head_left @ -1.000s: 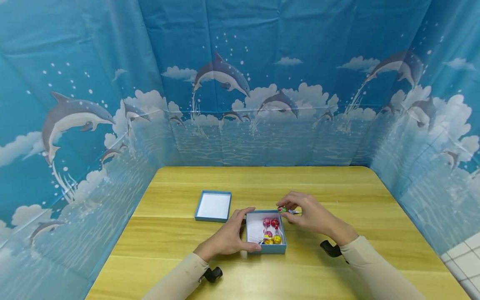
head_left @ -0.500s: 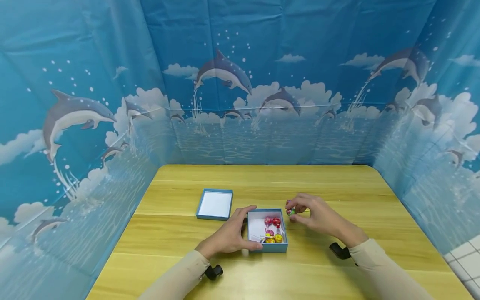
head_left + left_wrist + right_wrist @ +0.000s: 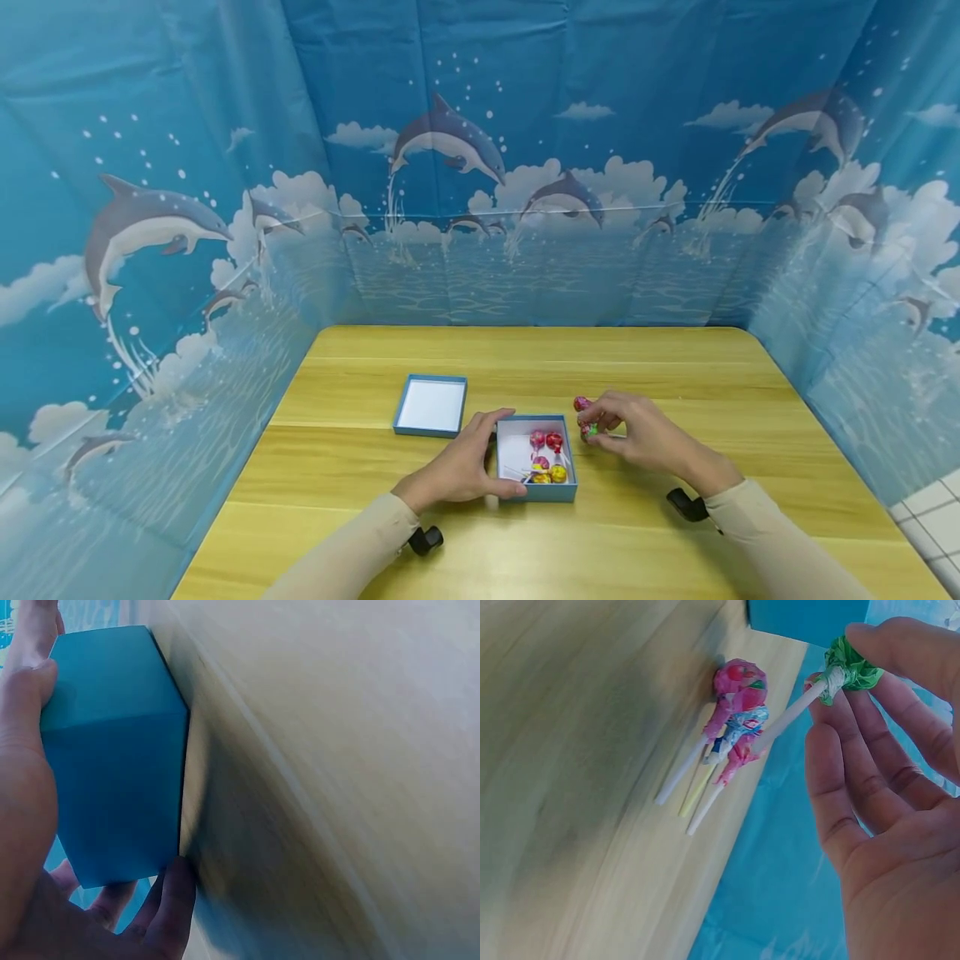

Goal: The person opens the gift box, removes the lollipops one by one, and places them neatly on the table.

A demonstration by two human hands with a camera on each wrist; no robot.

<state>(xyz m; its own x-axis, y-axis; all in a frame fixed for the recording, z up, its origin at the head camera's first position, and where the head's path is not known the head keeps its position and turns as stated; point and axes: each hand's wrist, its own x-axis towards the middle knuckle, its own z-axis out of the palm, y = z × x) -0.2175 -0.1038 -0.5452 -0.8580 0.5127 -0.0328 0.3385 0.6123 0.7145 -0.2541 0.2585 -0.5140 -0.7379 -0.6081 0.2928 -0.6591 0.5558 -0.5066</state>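
Observation:
A square blue box point(image 3: 551, 492) with a white inside stands on the table, holding several wrapped lollipops point(image 3: 558, 473) in red, pink and yellow. My left hand point(image 3: 456, 468) grips it from the left side, thumb on the front wall and fingers at the back. In the left wrist view, the hand spans the blue box wall point(image 3: 120, 795). Just right of the box, my right hand point(image 3: 641, 427) pinches a green-wrapped lollipop point(image 3: 853, 671) by its head between thumb and fingers. Beside it, several other lollipops point(image 3: 740, 677), some pink-wrapped, lie close together on the table with their sticks side by side.
The shallow blue box lid point(image 3: 431, 404), white inside up, lies behind and left of the box. The yellow wood-grain table point(image 3: 660, 358) is enclosed by a dolphin-print curtain point(image 3: 540, 275) at the back and sides. White floor tiles point(image 3: 941, 508) show at the far right.
My right hand has moved right, from the box's back right corner to the tabletop beside it, still pinching the lollipop. A pink lollipop now shows by its fingertips. The left hand stays at the box.

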